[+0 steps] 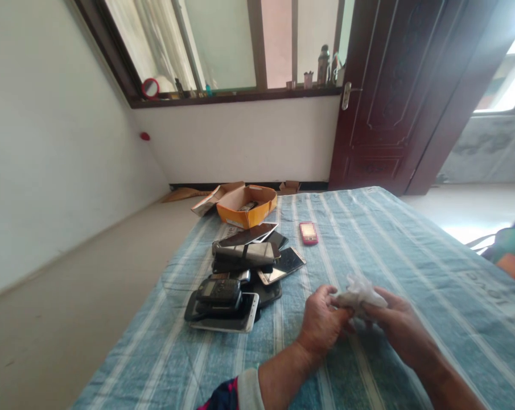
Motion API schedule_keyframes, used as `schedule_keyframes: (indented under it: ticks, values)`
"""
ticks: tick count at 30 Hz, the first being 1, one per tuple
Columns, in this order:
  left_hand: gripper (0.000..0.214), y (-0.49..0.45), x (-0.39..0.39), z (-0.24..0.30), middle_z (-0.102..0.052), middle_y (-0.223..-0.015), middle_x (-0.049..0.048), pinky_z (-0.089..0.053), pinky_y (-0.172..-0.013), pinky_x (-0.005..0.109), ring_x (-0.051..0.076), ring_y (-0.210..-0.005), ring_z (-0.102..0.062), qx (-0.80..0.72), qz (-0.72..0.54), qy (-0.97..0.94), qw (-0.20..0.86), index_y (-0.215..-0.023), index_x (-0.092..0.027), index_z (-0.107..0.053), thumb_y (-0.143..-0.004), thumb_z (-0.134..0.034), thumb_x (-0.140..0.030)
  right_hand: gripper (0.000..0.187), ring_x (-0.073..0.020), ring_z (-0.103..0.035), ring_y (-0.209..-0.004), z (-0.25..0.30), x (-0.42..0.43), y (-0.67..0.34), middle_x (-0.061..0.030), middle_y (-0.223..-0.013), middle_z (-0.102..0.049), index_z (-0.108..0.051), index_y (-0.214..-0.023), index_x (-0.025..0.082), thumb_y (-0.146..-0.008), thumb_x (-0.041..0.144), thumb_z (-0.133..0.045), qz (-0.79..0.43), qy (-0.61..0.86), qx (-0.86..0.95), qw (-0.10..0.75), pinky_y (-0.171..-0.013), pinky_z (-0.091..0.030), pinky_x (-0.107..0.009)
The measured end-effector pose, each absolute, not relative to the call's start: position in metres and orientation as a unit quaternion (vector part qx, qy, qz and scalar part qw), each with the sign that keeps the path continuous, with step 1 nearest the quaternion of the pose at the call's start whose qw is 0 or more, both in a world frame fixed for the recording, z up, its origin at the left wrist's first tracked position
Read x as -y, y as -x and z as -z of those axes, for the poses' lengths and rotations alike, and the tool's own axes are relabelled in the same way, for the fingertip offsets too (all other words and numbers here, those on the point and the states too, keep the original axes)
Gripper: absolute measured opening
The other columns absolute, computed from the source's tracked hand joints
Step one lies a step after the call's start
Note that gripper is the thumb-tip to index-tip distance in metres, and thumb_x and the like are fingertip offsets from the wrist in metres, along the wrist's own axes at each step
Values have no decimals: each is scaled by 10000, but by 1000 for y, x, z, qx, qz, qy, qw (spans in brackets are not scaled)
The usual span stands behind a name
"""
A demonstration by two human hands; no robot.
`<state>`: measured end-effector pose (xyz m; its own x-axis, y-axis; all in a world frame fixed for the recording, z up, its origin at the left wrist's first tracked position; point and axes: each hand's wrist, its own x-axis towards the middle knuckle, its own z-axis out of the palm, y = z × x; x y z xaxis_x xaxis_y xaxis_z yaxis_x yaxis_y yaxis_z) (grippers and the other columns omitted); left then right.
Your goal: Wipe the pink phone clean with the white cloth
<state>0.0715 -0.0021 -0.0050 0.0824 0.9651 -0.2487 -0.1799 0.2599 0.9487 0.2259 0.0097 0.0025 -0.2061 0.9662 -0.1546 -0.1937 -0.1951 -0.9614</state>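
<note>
Between both hands is a crumpled white wad point(359, 295), thin like tissue or plastic film; which of these I cannot tell. My left hand point(323, 320) pinches its left side, thumb and fingers closed. From the right, my right hand point(397, 323) grips the other side with fingers closed on it. Whether anything is wrapped inside stays hidden. Beyond the hands, a small red phone point(309, 233) lies face up on the cloth. Left of my left hand is a heap of old phones, with a white-edged phone point(251, 313) at the near end and a gold-framed phone point(285, 265) nearer the middle.
An open orange cardboard box point(240, 219) with a few items inside stands at the far left edge of the bed-like surface, covered by a blue striped cloth point(359, 228). Behind are a windowsill point(240, 98) with small objects and a dark red door point(380, 114).
</note>
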Motion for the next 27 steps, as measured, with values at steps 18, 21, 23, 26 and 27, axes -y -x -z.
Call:
schedule_keyframes:
  ticks: [18,21,23,26,27]
  values:
    - [208,-13,-5,-36,-676,-786,32,-473,-571,220,126,-618,-602,-556,-413,-675,254,-942,-153,-644,-755,-622,-241,316,-181,-540,-678,13,-17,-232,-54,-733,-660,-745,-789,183,-570,388,-847,-676,414,359,492,-545,-434,-260]
    - [208,42,-14,-70,-683,-866,46,-504,-614,242,130,-630,-625,-621,-422,-647,136,-959,-159,-632,-791,-576,-270,333,-179,-539,-679,11,-17,-231,-52,-739,-667,-744,-781,187,-550,400,-854,-683,411,360,485,-545,-424,-256]
    - [231,80,-19,-91,-691,-905,63,-532,-724,297,177,-740,-669,-678,-384,-624,63,-976,-152,-626,-784,-571,-268,334,-168,-529,-656,9,-16,-228,-43,-726,-663,-746,-795,192,-553,398,-850,-690,408,362,476,-554,-420,-257]
    - [312,128,-23,-112,-675,-1050,124,-504,-889,405,282,-972,-655,-728,-251,-638,-18,-1013,-130,-636,-744,-612,-286,329,-152,-515,-623,8,-14,-225,-27,-702,-651,-747,-826,196,-572,383,-839,-704,402,370,454,-577,-417,-263]
    - [386,139,-24,-116,-659,-1091,139,-485,-933,415,306,-1037,-631,-719,-208,-663,-18,-1053,-119,-631,-711,-654,-296,329,-152,-517,-624,8,-14,-224,-23,-693,-645,-747,-836,196,-579,381,-836,-708,399,374,448,-584,-415,-264]
